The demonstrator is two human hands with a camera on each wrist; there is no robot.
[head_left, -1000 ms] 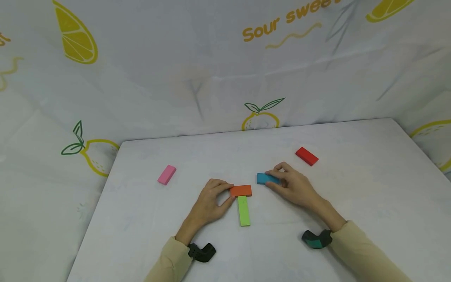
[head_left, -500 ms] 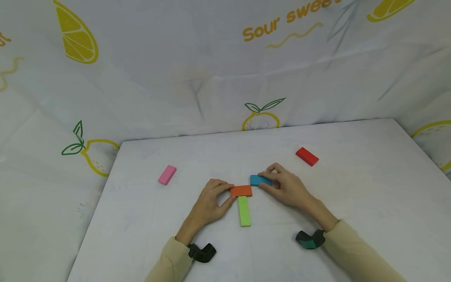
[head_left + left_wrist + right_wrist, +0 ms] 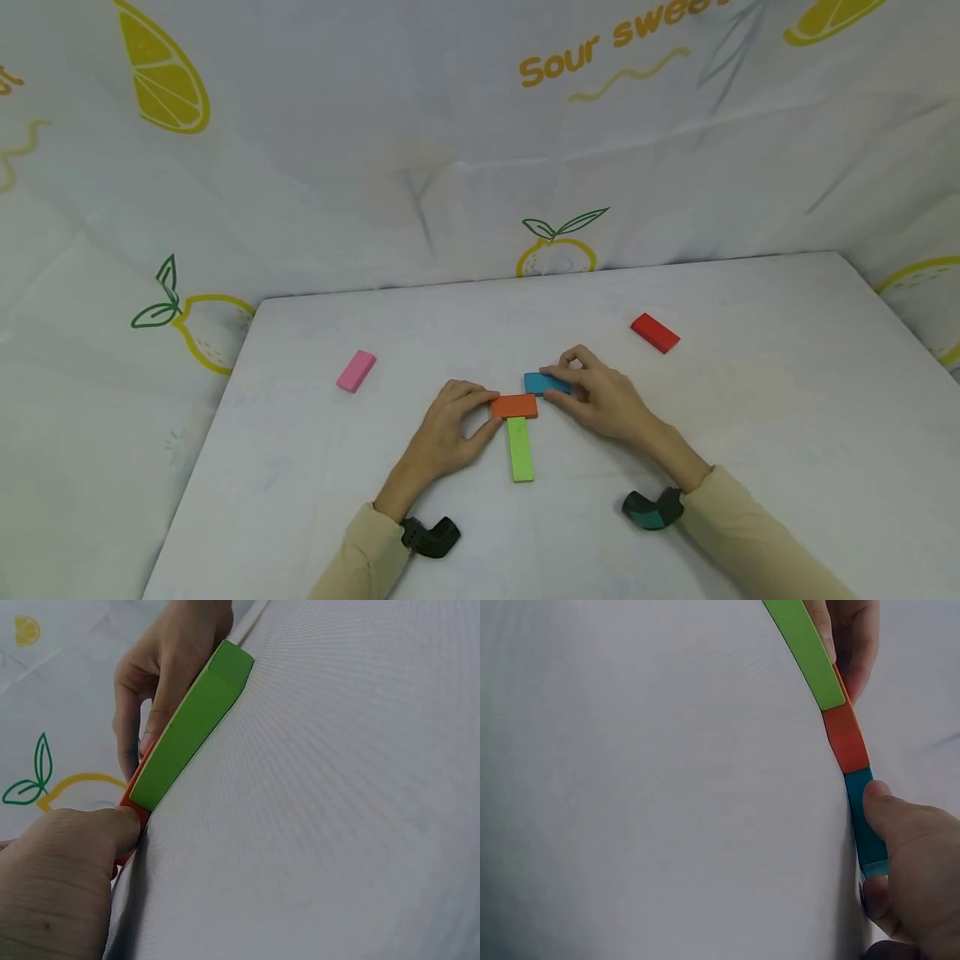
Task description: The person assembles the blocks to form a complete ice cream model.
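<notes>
My left hand (image 3: 447, 429) pinches the left end of an orange block (image 3: 514, 406) between thumb and fingers, on the white table. Below it a lime-green block (image 3: 520, 450) lies lengthwise toward me, its far end against the orange one's near side, forming a T. My right hand (image 3: 603, 397) pinches a blue block (image 3: 542, 383) just behind the orange block's right end. In the right wrist view the thumb lies along the side of the blue block (image 3: 863, 817). The left wrist view shows the green block (image 3: 187, 731) in front of the right hand.
A pink block (image 3: 356, 371) lies at the back left of the table and a red block (image 3: 656, 333) at the back right. Behind the table's far edge hangs a white cloth (image 3: 315, 183) printed with lemons. Both wrists carry dark camera mounts.
My right hand has slid the blue block leftward, up to the orange block's back right corner. The left hand, orange and green blocks have stayed put.
</notes>
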